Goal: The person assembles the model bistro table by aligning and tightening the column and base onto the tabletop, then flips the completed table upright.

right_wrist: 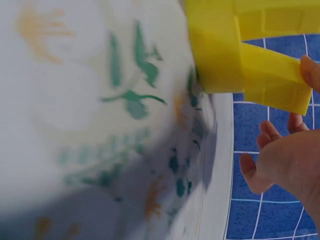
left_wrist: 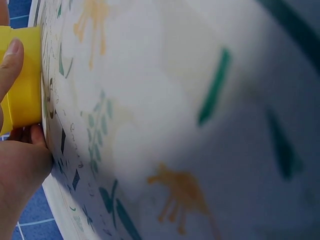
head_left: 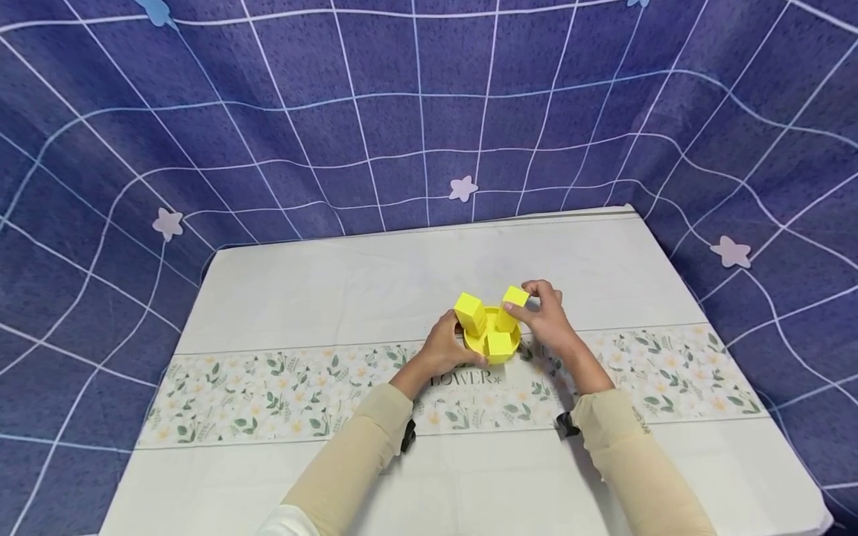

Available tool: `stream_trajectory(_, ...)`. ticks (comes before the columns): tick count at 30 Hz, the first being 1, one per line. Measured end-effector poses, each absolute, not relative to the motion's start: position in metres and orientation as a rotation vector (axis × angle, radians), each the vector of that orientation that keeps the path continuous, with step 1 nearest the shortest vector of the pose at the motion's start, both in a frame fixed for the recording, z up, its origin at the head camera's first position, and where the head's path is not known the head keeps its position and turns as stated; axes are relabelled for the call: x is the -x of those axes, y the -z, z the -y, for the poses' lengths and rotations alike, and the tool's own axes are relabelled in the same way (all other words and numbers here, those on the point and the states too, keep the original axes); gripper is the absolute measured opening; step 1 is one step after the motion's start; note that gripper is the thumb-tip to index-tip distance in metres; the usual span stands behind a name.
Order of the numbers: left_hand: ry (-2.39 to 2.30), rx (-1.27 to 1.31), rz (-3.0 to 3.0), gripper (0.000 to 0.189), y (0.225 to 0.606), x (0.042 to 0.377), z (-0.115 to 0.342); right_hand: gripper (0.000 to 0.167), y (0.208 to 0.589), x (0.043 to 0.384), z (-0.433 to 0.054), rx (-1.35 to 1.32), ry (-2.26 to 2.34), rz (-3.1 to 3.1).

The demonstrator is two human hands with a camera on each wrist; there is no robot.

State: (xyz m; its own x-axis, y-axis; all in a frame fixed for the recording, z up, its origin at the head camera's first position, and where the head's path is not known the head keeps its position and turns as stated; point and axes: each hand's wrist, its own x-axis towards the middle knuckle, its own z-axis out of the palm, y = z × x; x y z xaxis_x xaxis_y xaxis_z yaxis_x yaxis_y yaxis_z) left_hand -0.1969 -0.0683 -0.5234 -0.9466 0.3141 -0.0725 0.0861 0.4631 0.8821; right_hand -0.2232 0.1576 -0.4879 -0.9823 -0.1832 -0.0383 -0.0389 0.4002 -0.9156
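Observation:
A round yellow base (head_left: pixel 475 345) sits on the tablecloth, with three yellow rectangular blocks standing up from it: a left block (head_left: pixel 471 314), a right block (head_left: pixel 515 299) and a shorter-looking front block (head_left: pixel 499 345). My left hand (head_left: pixel 442 348) grips the base from the left, thumb at the front; its thumb (left_wrist: pixel 12 57) lies against the yellow side in the left wrist view. With thumb and a finger, my right hand (head_left: pixel 548 320) pinches the upper end of the right block. That block (right_wrist: pixel 274 77) leans outward from the base (right_wrist: pixel 217 50) in the right wrist view.
A white tablecloth (head_left: pixel 335 290) with a floral band (head_left: pixel 281 391) covers the table. Behind and at both sides hangs a blue gridded curtain (head_left: pixel 375 134) with stars. Dark wrist straps (head_left: pixel 567 424) show beside the sleeves.

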Motion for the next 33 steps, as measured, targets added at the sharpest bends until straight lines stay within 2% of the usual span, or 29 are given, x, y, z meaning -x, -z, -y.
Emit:
stream_trajectory(3, -1.485, -0.347, -2.483, 0.087, 0.523, 0.197, 0.068, 0.047, 0.489, 0.220, -0.159, 0.210, 1.632, -2.544)
stream_trajectory(11, -1.467, -0.316, -2.505, 0.089, 0.523, 0.198, 0.069, 0.046, 0.469, 0.222, -0.172, 0.537, 1.530, -2.418)
stream_trajectory(20, -1.488, -0.342, -2.509, 0.089, 0.524, 0.199, 0.069, 0.028, 0.479, 0.228, -0.169, 0.375, 1.573, -2.480)
stream_trajectory(33, -1.476, -0.343, -2.503, 0.089, 0.523, 0.198, 0.068, 0.032, 0.479, 0.222, -0.167, 0.355, 1.534, -2.590)
